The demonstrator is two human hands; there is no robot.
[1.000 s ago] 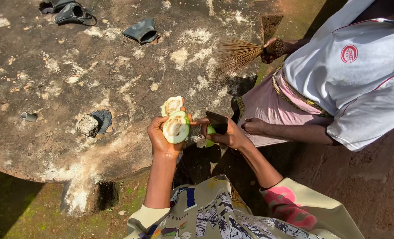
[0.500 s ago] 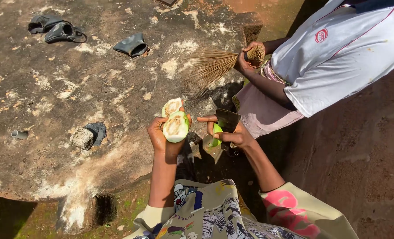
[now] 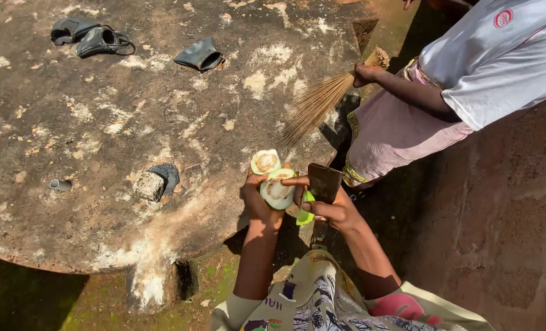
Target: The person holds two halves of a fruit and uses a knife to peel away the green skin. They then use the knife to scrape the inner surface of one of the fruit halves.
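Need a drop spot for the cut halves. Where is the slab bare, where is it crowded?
Bare: the wide slab stretch between the black scraps up top, the stone block and the short pipe piece. Crowded: the right edge, where the left hand holds the fruit halves, the right hand a dark blade, and another person's broom sweeps.

left hand (image 3: 256,199) grips two cut green fruit halves (image 3: 276,189), pale flesh up, centre frame | right hand (image 3: 334,208) holds dark knife (image 3: 324,182) and a green peel piece (image 3: 306,208), forefinger touching the nearer half | another person's hand (image 3: 365,75) holds straw broom (image 3: 315,104) on round concrete slab (image 3: 101,122), upper right | stone (image 3: 149,186) left of centre
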